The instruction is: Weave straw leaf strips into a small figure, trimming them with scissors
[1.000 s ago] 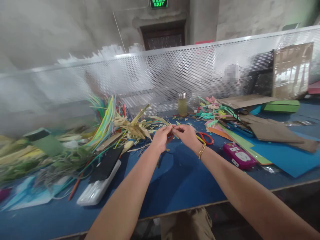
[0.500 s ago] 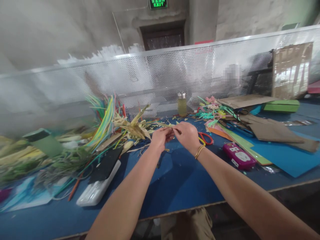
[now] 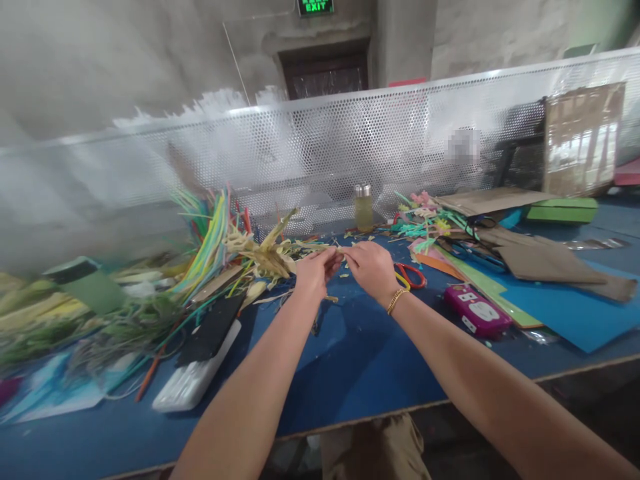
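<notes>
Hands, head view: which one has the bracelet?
The right hand: a gold bracelet circles its wrist, while the left hand has a bare wrist.

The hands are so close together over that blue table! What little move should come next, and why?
Perhaps the right hand should ease slightly aside while the left hand pinches the strip. The fingertips of both hands meet around it above the table, hiding most of it, so a small gap would probably let the person see it better.
</notes>
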A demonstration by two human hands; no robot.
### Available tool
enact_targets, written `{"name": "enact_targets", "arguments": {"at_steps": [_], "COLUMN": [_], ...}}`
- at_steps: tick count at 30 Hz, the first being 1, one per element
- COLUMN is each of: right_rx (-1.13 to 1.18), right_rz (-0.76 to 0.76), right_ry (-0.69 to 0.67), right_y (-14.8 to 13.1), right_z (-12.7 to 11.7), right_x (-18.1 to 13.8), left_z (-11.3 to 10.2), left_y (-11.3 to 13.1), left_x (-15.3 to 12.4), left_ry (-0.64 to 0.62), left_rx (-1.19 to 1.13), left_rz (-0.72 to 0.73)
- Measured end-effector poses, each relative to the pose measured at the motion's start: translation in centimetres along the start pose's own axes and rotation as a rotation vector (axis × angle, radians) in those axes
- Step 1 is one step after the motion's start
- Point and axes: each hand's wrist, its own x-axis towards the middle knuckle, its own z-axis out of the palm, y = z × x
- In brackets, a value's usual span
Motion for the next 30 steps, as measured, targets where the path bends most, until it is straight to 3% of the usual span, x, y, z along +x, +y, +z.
{"name": "enact_targets", "arguments": {"at_steps": [7, 13, 17, 21, 30], "right_rx": [0.113, 0.489, 0.680, 0.729, 0.571], "right_rz": [0.266, 0.481, 0.505, 0.498, 0.369], "right_ry": [0.102, 0.058, -0.050, -0.060, -0.058], "right_y": [1.7, 2.9, 2.2, 1.7, 1.0], "right_z": [0.0, 0.3, 0.9, 0.8, 0.5], "right_x": [-0.1, 0.1, 0.0, 0.0, 0.1], "left_z": [-1.5, -0.8, 0.3, 0.4, -0.3], "left_y": [2.0, 1.0, -0.6, -1.1, -0.1], "left_x": [1.2, 0.6, -0.2, -0.4, 0.4], "left_ry": [0.141, 0.027, -0.061, -0.086, 0.082], "left_rx": [-0.070, 0.071, 0.191, 0.232, 0.061], "left_rz": [0.136, 0.128, 0.127, 0.128, 0.030]}}
